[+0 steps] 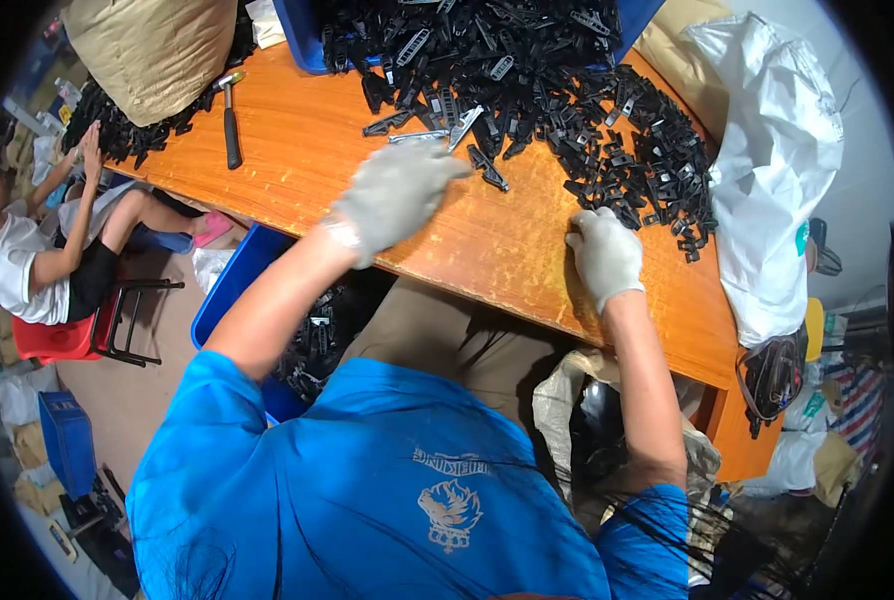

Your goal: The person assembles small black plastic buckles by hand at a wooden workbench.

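Note:
My left hand (392, 195), in a pale grey glove, is over the wooden table just short of a silvery-edged long clip part (464, 128). Motion blurs its fingers, so I cannot see whether they hold anything. A slim black clip (488, 170) lies right of its fingertips. My right hand (607, 258), gloved too, rests at the near edge of a pile of small black clip pieces (657, 165). Its fingers are curled in, and anything between them is hidden. Long black clip parts (477, 60) spill toward me from a blue bin (305, 40).
A hammer (231, 125) lies on the orange wooden table (287, 150) at the left. Behind it stands a brown sack (152, 55). A white sack (777, 170) hangs at the right edge. Below are a blue crate (235, 280) and an open sack (562, 400). Another person (57, 250) sits left.

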Demonstrator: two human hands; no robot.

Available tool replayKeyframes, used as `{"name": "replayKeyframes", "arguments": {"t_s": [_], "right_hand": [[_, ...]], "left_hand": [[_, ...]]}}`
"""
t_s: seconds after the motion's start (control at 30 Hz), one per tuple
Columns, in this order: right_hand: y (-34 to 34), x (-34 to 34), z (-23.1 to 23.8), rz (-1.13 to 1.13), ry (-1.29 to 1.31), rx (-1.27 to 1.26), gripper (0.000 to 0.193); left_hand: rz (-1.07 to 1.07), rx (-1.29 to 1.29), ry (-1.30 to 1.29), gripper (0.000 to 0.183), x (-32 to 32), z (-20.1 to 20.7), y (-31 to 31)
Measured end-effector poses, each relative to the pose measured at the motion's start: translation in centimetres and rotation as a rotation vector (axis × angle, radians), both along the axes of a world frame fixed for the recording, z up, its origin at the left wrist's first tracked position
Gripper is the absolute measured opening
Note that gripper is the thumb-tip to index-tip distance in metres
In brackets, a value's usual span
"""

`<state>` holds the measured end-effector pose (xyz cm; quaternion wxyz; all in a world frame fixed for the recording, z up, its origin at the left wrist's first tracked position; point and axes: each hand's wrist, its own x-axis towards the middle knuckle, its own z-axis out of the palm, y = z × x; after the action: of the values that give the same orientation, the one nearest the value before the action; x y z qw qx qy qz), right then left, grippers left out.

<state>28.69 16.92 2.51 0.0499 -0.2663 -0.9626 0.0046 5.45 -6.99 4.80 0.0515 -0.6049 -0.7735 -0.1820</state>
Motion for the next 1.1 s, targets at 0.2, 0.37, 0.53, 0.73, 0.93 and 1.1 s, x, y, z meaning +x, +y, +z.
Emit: {"name": "replayKeyframes", "arguments": {"t_s": [0.2, 0.37, 0.53, 0.73, 0.93, 1.1], "right_hand": [[0.2, -0.7, 0.8, 0.014, 0.006, -0.024, 0.023], [-1.5, -2.0, 1.3, 0.083, 0.179, -0.409, 0.034], [-4.9, -2.9, -1.3, 0.115, 0.485, -0.605, 0.036], [-4.8, -2.6, -0.5, 0.152, 0.376, -0.353, 0.020], [-3.5, -2.1, -0.1, 0.138, 0.332, -0.311, 0.015], [-2.4, -2.1, -1.5, -0.009, 0.349, -0.584, 0.021]], "left_hand": [[-0.128, -0.122, 0.323, 0.022, 0.6, -2.1, 7.8], [-0.142, -0.070, 0.184, 0.017, 0.2, -1.7, 7.3], [-0.016, 0.225, -0.228, 0.023, 1.4, -3.0, 4.1], [0.172, 0.534, -1.302, 0.046, 2.7, -4.0, 0.5], [0.177, 0.248, -1.123, 0.023, 0.9, -4.2, -2.3], [0.097, 0.094, -0.479, 0.022, 0.7, -4.0, -2.8]]}}
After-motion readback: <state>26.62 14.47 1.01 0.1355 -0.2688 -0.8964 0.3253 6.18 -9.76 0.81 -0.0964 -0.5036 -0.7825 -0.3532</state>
